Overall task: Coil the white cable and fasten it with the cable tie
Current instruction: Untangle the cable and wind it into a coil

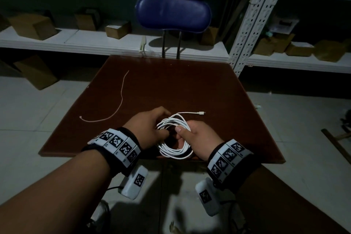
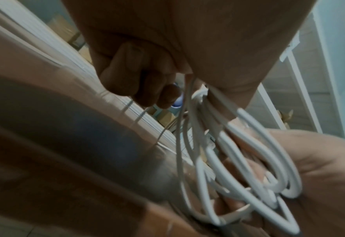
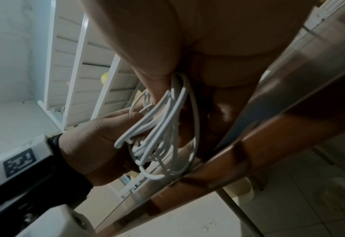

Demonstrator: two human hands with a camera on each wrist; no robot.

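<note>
The white cable [image 1: 173, 138] is wound into a loose coil of several loops, held just above the near edge of the brown table [image 1: 190, 85]. My left hand [image 1: 152, 125] grips the coil's left side with curled fingers [image 2: 147, 83]. On the right side my right hand [image 1: 195, 137] holds the loops, thumb [image 1: 181, 132] pressed over them. The cable's plug end [image 1: 201, 113] sticks out to the right beyond the coil. A thin pale cable tie [image 1: 121, 97] lies loose on the table's left part, away from both hands. Coil loops [image 2: 238, 168] [image 3: 163, 128] fill both wrist views.
A blue chair [image 1: 172, 14] stands behind the table's far edge. White metal shelving [image 1: 114, 43] with several cardboard boxes [image 1: 32, 25] runs along the back. Pale floor tiles surround the table.
</note>
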